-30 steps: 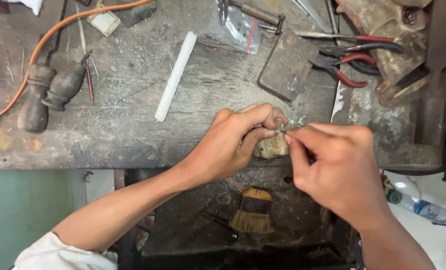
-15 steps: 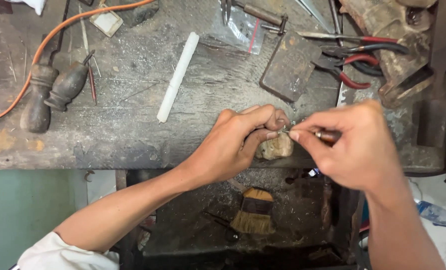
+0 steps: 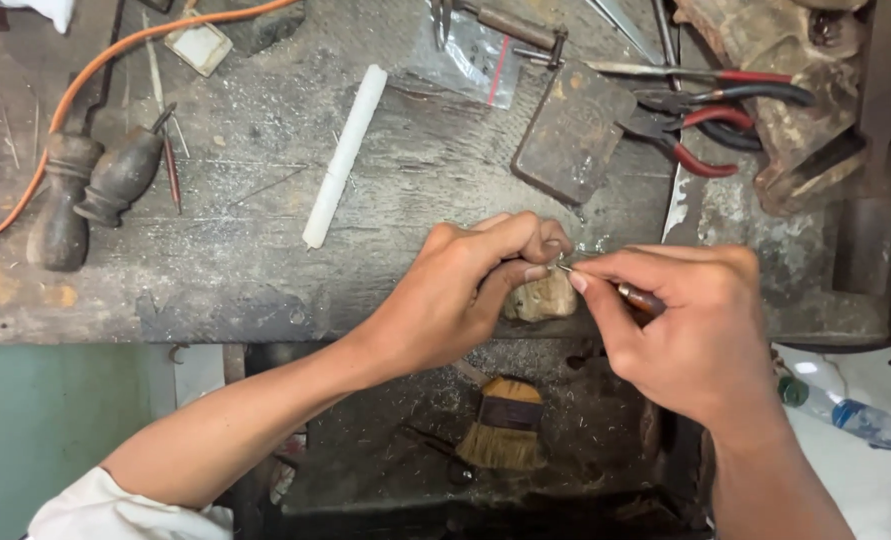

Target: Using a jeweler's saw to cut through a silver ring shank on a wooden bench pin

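Two hands are at work at the front edge of one worn wooden workbench (image 3: 265, 270). The left hand (image 3: 470, 290) is clenched, its fingertips pinched on a very small metal piece at the bench pin (image 3: 540, 297), a rounded wooden stub jutting from the bench edge; the piece itself is too small to identify. The right hand (image 3: 690, 325) grasps one slim tool with a brown handle (image 3: 637, 297) between thumb and forefinger, its tip meeting the left fingertips directly above the bench pin.

Counted relative to the bench pin:
- One white stick (image 3: 343, 155), up and to the left, lying at a slant.
- Two dark wooden tool handles (image 3: 95, 190), far left, side by side and touching.
- One orange cable (image 3: 115, 55), far upper left, curving across the bench.
- One dark flat metal block (image 3: 570, 130), just above.
- Two pairs of pliers (image 3: 710, 115), upper right, one with red grips, one with black.
- One clear plastic bag (image 3: 470, 60), above, near the back edge.
- One brush (image 3: 505, 425), below, in the tray under the bench.
- One plastic bottle (image 3: 850, 415), lower right, lying on its side.
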